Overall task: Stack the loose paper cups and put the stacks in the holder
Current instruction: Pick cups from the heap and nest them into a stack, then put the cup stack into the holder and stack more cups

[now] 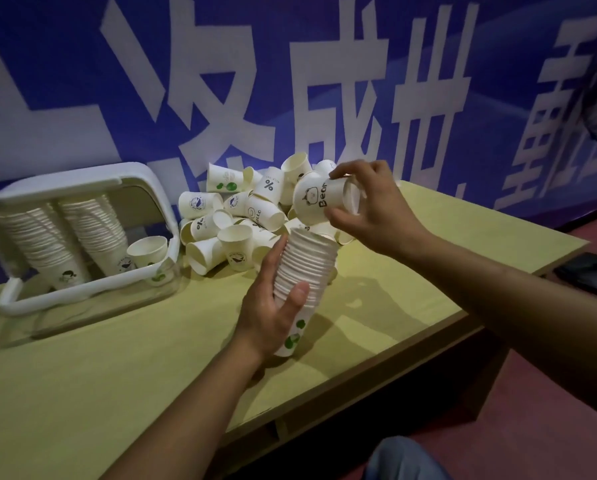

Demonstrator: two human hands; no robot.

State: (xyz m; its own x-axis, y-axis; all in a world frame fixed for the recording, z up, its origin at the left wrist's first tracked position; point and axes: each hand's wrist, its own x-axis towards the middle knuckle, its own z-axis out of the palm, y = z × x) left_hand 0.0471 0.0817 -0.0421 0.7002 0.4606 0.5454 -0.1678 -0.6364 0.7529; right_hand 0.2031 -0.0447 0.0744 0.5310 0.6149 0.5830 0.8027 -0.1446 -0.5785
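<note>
Yellow table, left hand gripping cup stack, right hand pinching bear cup

White cups, yellow-green table

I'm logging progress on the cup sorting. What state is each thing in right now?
Left hand: grips the stack.
Stack: tilted, off the table.
Right hand: holds the Bear cup.
Bear cup: on its side, above the stack.
Holder: open, two stacks and one cup inside.
Loose cups: heaped, unstacked.
</note>
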